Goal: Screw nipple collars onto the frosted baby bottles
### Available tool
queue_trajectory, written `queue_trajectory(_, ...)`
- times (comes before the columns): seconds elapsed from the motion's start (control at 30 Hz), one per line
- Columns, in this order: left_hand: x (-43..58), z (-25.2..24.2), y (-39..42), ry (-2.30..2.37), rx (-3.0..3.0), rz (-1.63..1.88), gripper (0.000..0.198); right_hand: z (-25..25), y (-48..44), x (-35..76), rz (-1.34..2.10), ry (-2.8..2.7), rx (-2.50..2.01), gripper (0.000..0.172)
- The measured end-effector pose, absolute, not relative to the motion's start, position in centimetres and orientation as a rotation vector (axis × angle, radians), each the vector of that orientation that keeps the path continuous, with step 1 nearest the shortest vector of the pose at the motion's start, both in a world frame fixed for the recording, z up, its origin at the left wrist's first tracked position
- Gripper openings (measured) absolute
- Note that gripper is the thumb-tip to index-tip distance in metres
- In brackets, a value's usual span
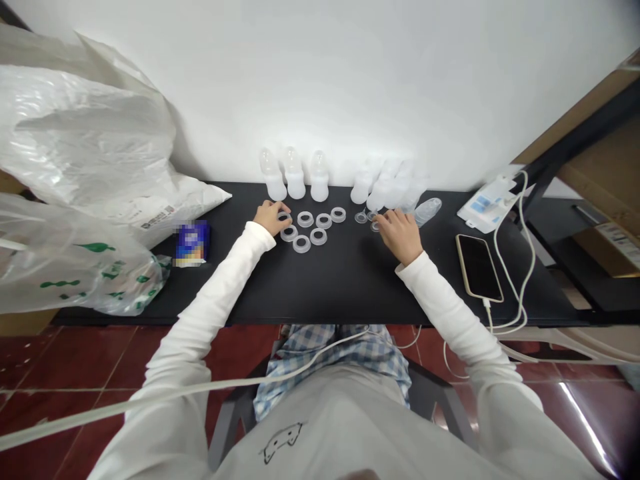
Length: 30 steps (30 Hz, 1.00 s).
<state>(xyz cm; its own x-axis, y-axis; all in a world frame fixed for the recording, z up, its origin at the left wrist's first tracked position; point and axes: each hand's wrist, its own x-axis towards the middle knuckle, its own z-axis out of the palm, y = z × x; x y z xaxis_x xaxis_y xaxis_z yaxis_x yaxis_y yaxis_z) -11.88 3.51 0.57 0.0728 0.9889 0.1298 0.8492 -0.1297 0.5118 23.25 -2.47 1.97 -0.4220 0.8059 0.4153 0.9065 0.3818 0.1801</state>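
My left hand [273, 218] is at the left end of a group of white plastic rings [301, 244], its fingers closed on the edge of one ring [284, 217]. Behind it stand three white bottles with clear domed tops [319, 177], near the wall. My right hand [399, 233] reaches palm down, fingertips pinched at a small clear round piece [375, 227]. Beside those fingertips lies another clear flanged piece [361, 217], which looks like a silicone teat. Several whitish bottle parts [377, 193] stand behind my right hand. A clear bottle-shaped part [428, 211] lies on its side to the right.
Large plastic bags [100, 153] crowd the left of the black table [330, 287], near a blue packet [191, 243]. At the right are a phone [479, 268] on a charging cable and a white-and-blue pack [487, 205]. A white cable [235, 383] crosses my lap.
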Motion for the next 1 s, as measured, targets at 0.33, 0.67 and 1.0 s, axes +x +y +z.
queue_trajectory(0.33, -3.6, 4.0, 0.5, 1.007, 1.241, 1.203, 0.022, 3.6, -2.3, 19.5, 0.525, -1.732, -1.009, 0.029)
queue_trajectory(0.67, 0.6, 2.3, -0.9, 0.700, 1.089, 1.148, 0.025, 2.4, -0.9, 17.6, 0.466, -1.638, -1.071, 0.028)
queue_trajectory(1.0, 1.5, 0.0, 0.2, 0.857, 1.267, 1.189, 0.039, 0.3, -0.3, 16.9, 0.251, -1.625, -1.257, 0.033)
